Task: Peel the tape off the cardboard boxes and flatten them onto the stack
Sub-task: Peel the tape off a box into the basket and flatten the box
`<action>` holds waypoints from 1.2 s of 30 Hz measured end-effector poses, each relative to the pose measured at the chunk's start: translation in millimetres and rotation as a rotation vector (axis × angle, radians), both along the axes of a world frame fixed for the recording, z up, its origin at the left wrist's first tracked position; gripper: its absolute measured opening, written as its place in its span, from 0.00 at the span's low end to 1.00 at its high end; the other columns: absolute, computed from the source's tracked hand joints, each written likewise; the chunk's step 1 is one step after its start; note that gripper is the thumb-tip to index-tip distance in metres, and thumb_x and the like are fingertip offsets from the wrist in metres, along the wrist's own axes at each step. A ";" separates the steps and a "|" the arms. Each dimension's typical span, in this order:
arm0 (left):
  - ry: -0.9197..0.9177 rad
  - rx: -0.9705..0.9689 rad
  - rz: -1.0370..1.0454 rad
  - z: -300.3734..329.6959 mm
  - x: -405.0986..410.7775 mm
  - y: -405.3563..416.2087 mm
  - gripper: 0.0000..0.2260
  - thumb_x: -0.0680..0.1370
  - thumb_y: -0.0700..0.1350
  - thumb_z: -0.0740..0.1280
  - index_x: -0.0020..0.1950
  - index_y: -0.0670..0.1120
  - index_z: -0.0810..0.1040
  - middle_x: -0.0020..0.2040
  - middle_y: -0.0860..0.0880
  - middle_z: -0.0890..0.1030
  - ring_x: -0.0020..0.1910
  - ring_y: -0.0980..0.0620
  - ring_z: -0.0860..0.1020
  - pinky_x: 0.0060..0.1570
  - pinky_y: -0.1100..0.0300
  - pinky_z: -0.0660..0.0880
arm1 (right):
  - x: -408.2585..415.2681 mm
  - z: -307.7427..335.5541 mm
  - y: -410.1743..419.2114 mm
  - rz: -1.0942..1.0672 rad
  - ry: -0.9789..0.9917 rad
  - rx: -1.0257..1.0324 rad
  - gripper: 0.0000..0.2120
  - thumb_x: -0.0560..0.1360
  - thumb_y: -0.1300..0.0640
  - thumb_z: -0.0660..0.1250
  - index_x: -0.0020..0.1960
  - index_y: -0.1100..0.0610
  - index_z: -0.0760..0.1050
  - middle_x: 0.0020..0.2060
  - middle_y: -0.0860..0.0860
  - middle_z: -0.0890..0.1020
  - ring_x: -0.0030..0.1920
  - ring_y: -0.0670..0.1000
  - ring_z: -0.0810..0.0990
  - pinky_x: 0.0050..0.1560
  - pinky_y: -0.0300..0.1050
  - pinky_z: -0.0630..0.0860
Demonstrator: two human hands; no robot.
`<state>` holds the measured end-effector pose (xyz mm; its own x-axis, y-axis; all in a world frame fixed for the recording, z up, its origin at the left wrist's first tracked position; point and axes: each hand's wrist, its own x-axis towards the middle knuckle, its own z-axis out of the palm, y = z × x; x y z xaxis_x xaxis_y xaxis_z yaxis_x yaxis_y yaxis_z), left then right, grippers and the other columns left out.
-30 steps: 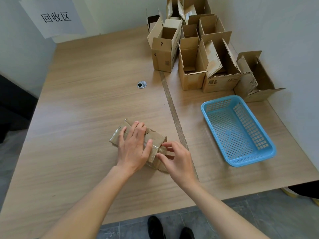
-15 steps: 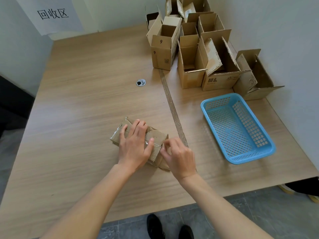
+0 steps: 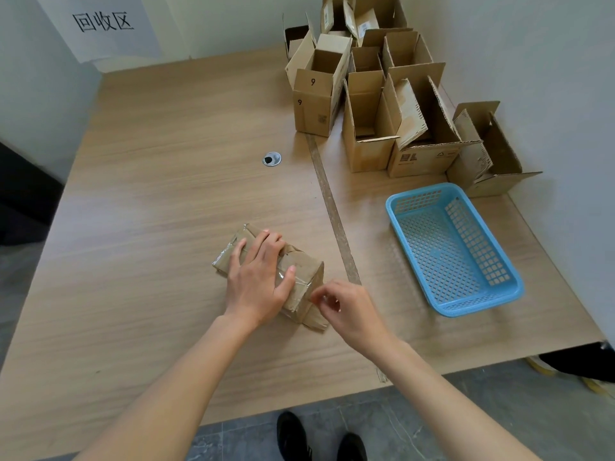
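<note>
Nearest me at 6 o'clock, my left hand lies flat on the taped box on the desk, fingers spread. My right hand pinches at the tape on its near end. At 2 o'clock sits a blue basket; open boxes stand at 1 o'clock.

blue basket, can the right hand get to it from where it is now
Probably yes: the blue basket sits open on the table to the right of the right hand, with bare tabletop between them. The hand would first have to leave the taped box.
</note>
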<state>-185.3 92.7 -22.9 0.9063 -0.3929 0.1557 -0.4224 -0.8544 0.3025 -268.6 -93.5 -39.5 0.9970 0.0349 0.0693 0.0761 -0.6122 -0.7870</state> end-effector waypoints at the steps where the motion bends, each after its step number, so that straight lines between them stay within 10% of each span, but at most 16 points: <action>1: 0.001 0.000 -0.002 0.0 -0.2 0.2 0.24 0.78 0.58 0.55 0.69 0.46 0.72 0.74 0.54 0.71 0.79 0.53 0.62 0.78 0.44 0.51 | 0.4 2.6 1.8 -0.022 0.012 0.016 0.05 0.72 0.58 0.78 0.47 0.55 0.84 0.39 0.46 0.83 0.38 0.45 0.79 0.44 0.47 0.79; 6: -0.003 -0.006 -0.003 -1.4 0.8 -0.1 0.23 0.79 0.58 0.55 0.68 0.47 0.71 0.74 0.53 0.72 0.79 0.52 0.62 0.78 0.45 0.51 | 3.1 15.0 9.1 -0.120 -0.039 0.035 0.22 0.63 0.40 0.81 0.46 0.55 0.83 0.38 0.46 0.82 0.38 0.44 0.78 0.41 0.37 0.75; 25: -0.013 -0.015 -0.012 -5.7 1.4 -1.0 0.20 0.79 0.57 0.57 0.66 0.49 0.70 0.73 0.54 0.72 0.78 0.52 0.63 0.78 0.43 0.53 | 11.1 -0.7 5.0 -0.100 -0.047 0.120 0.06 0.71 0.57 0.79 0.44 0.54 0.83 0.39 0.43 0.83 0.40 0.43 0.79 0.42 0.43 0.78; 36: -0.031 -0.028 -0.013 -5.3 -1.3 0.9 0.21 0.79 0.57 0.57 0.67 0.47 0.71 0.73 0.52 0.73 0.78 0.51 0.64 0.77 0.41 0.54 | 9.3 1.1 11.8 -0.241 0.022 0.256 0.12 0.65 0.50 0.83 0.42 0.52 0.83 0.39 0.43 0.83 0.40 0.46 0.81 0.41 0.45 0.79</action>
